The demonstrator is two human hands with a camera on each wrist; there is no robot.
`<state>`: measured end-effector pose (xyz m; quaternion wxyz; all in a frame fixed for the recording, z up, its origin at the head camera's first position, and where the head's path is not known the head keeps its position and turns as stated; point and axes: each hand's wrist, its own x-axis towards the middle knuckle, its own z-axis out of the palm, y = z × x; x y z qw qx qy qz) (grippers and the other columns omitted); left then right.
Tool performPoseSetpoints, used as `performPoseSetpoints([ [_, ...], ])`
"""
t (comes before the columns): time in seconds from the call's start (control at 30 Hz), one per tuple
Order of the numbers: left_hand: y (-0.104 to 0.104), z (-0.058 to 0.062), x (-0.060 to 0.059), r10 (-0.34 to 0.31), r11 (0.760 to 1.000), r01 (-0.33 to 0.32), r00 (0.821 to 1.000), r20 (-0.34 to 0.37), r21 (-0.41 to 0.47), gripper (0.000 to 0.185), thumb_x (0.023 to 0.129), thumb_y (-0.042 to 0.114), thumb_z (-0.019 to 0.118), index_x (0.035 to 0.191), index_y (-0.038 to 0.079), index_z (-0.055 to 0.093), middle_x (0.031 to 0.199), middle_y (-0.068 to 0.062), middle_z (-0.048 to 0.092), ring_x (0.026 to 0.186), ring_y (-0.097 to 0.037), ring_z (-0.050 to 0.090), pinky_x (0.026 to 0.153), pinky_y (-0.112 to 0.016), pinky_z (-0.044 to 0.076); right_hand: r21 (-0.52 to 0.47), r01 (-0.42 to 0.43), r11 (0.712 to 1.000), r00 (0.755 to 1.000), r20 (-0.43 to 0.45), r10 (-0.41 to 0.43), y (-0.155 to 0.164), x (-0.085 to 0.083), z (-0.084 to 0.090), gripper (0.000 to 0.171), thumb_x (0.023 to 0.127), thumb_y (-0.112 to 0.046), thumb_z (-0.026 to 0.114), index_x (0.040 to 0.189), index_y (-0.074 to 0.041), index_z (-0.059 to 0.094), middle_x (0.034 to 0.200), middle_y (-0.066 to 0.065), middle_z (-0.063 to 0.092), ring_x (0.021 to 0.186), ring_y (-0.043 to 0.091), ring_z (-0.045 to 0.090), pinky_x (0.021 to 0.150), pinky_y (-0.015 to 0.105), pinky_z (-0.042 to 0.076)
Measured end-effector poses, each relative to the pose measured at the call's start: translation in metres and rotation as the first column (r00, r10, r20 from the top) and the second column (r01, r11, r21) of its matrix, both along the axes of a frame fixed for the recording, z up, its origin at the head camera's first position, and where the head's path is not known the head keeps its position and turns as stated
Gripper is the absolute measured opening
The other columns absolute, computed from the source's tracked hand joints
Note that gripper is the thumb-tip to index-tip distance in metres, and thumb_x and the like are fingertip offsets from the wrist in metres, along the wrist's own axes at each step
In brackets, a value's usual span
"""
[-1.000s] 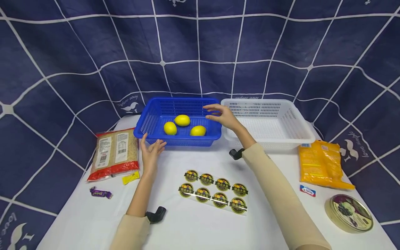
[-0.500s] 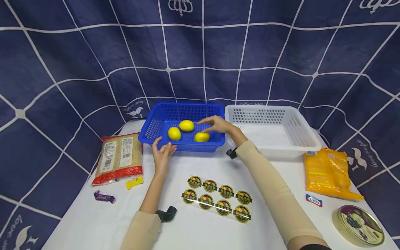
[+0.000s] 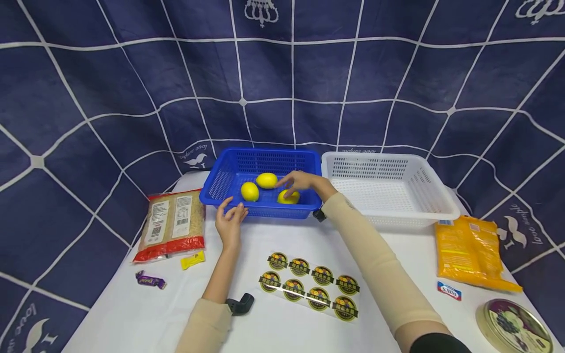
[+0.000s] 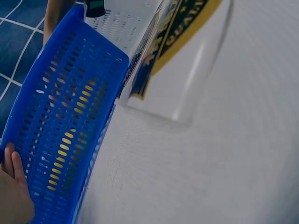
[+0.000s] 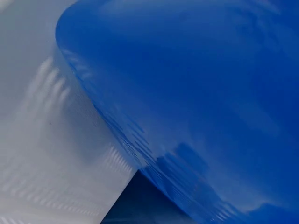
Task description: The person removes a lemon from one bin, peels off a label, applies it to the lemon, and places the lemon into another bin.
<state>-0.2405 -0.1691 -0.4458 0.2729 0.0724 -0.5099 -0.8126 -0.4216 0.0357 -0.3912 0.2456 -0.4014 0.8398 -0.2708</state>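
A blue basket (image 3: 212,189) holds three lemons: a left lemon (image 3: 249,191), a back lemon (image 3: 267,180) and a right lemon (image 3: 290,198). My right hand (image 3: 296,183) is inside the basket, its fingers lying over the top of the right lemon and pointing left. My left hand (image 3: 231,212) stands on the table with straight fingers against the basket's front wall; in the left wrist view my left hand (image 4: 11,186) touches the blue basket (image 4: 70,116). The right wrist view shows only a blurred blue basket (image 5: 210,93) wall.
A white basket (image 3: 393,218) stands right of the blue one. A sticker sheet (image 3: 309,284) lies in front of my arms. A rice bag (image 3: 172,225), yellow candy (image 3: 192,260) and purple candy (image 3: 151,280) lie left. An orange packet (image 3: 470,250), small wrapped sweet (image 3: 449,290) and round tin (image 3: 512,326) lie right.
My right hand has come from the basket's right rim down and left onto the right lemon. My left hand has stayed at the front wall.
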Motion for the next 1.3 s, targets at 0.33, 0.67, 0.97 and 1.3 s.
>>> performPoseSetpoints([
  [0.33, 0.007, 0.001, -0.005, 0.008, 1.000, -0.008, 0.999, -0.032, 0.000, 0.040, 0.081, -0.001, 0.069, 0.117, 0.000, 0.054, 0.072, -0.011, 0.063, 0.074, -0.021, 0.068, 0.077, -0.032, 0.055, 0.159, -0.022, 0.987, 0.990, 0.143, -0.001, 0.009, -0.003, 0.000, 0.049, 0.080, -0.002, 0.068, 0.127, -0.015, 0.058, 0.135, 0.002, 0.049, 0.130, 0.021, 0.035, 0.110, 0.039, 0.024],
  [0.67, 0.013, -0.001, -0.004, -0.004, 1.000, 0.004, 1.000, -0.004, -0.022, 0.047, 0.082, 0.001, 0.068, 0.124, -0.005, 0.050, 0.074, -0.011, 0.063, 0.075, -0.019, 0.067, 0.078, -0.032, 0.054, 0.198, 0.001, 0.980, 0.992, 0.121, -0.026, 0.017, -0.001, -0.003, 0.049, 0.082, -0.006, 0.068, 0.128, -0.021, 0.057, 0.136, -0.002, 0.047, 0.129, 0.021, 0.033, 0.111, 0.045, 0.021],
  [0.97, 0.011, 0.000, -0.003, 0.035, 0.998, -0.036, 0.999, -0.011, -0.046, 0.045, 0.081, 0.000, 0.069, 0.122, -0.004, 0.052, 0.072, -0.011, 0.062, 0.074, -0.020, 0.067, 0.077, -0.032, 0.055, -0.051, 0.078, 0.996, 0.997, -0.011, -0.078, 0.024, 0.009, 0.012, 0.053, 0.079, -0.014, 0.074, 0.129, -0.013, 0.056, 0.131, 0.004, 0.052, 0.121, 0.022, 0.045, 0.100, 0.036, 0.040],
  [1.3, 0.000, 0.002, -0.002, 0.073, 0.995, -0.072, 0.997, 0.006, -0.071, 0.046, 0.080, 0.002, 0.070, 0.122, -0.004, 0.053, 0.072, -0.009, 0.063, 0.073, -0.019, 0.067, 0.076, -0.031, 0.055, -0.321, 0.055, 0.945, 0.982, -0.152, -0.109, 0.039, 0.042, 0.048, 0.050, 0.079, -0.020, 0.075, 0.126, -0.019, 0.058, 0.128, 0.000, 0.054, 0.112, 0.018, 0.051, 0.090, 0.035, 0.047],
])
